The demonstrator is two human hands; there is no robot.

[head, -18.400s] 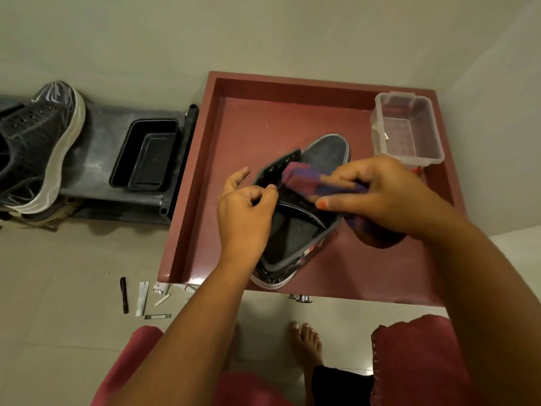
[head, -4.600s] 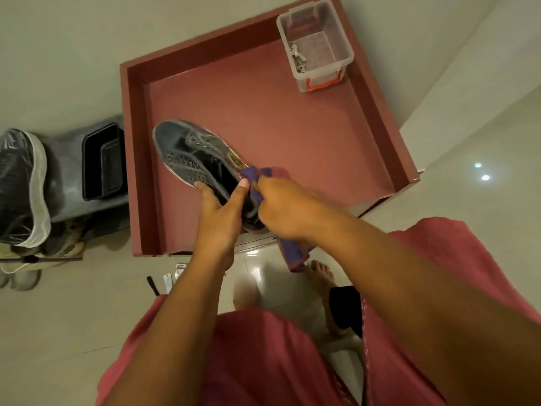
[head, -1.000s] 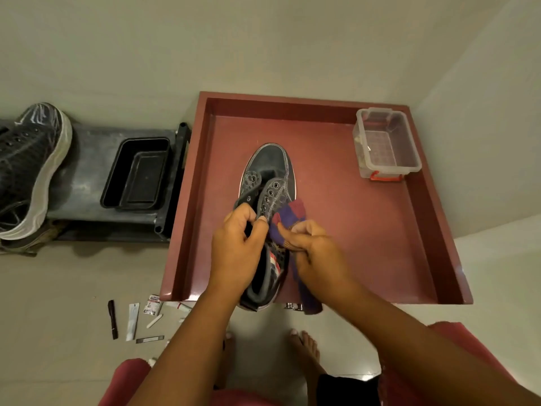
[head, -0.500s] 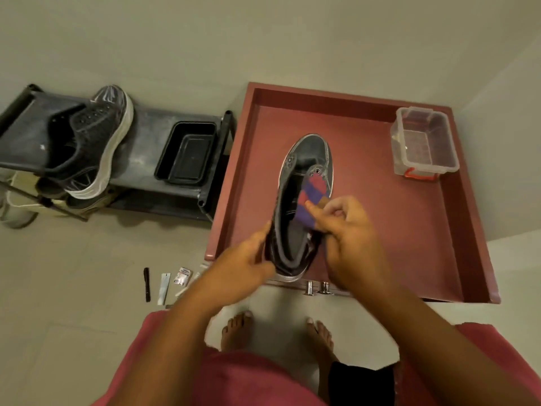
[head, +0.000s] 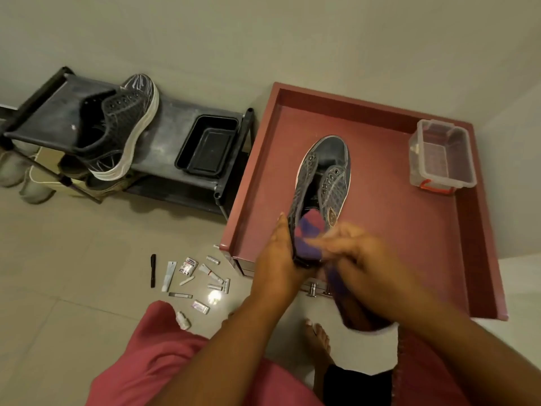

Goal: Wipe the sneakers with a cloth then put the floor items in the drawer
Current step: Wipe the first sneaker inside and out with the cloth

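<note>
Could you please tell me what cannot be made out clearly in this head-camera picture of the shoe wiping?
- Right hand: motion-blurred, so its grip on the purple and pink cloth is unclear.
- Dark mesh sneaker: heel hidden behind the left hand.
- Small floor items: labels too small to read.

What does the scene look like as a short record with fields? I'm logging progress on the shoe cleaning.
left hand: grips the heel end of the sneaker
right hand: blurred, holds the purple and red cloth against the sneaker's opening
sneaker position: held over the open red drawer, toe pointing away
second sneaker: on the black rack, beside a black tray
drawer contents: clear plastic box in the far right corner
floor items: scattered on the tiles, not yet in the drawer
</note>
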